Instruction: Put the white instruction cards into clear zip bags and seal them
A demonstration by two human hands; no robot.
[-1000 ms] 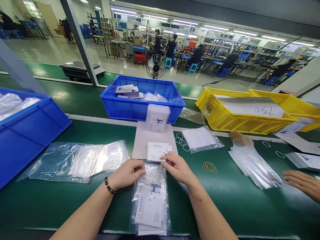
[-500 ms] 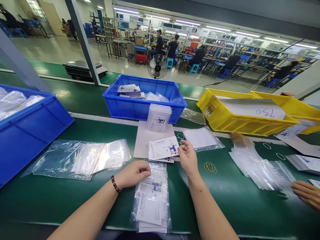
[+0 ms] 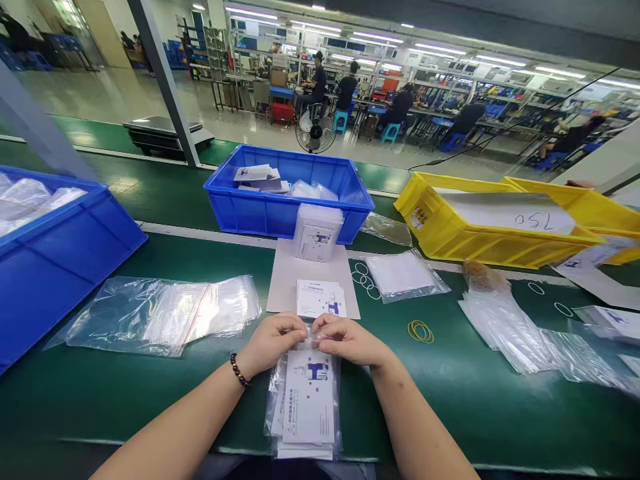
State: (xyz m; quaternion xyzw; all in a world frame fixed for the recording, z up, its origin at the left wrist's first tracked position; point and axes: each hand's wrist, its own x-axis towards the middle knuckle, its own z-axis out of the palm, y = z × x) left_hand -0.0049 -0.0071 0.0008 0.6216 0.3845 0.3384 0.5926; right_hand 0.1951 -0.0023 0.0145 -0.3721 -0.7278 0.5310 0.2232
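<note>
Close in front of me lies a pile of clear plastic bags (image 3: 276, 390) with printed leaflets in them. A white leaflet (image 3: 310, 407) with a blue device picture is in or on the uppermost bag; which one I cannot tell. My left hand (image 3: 280, 340) pinches the bag's top edge. Beside it, my right hand (image 3: 350, 340) is closed on the same edge, fingertips nearly meeting the left ones. Just beyond, more leaflets (image 3: 320, 298) rest on a grey card sheet (image 3: 280, 287). Behind them a thick stack of leaflets (image 3: 317, 233) leans against a blue bin (image 3: 285, 217).
Flat empty bags (image 3: 200, 313) lie left, near another blue bin (image 3: 75, 253). Right are a bagged white stack (image 3: 405, 275), yellow rubber bands (image 3: 420, 331), white rings (image 3: 367, 283) and fanned clear bags (image 3: 515, 327). Yellow bins (image 3: 490, 233) stand behind; a fan (image 3: 315, 130) is farther back.
My right hand has come from the leaflet stack to the bag's top, beside my left. One leaflet has moved from that stack onto or into the bag. A co-worker's hand has left the right edge.
</note>
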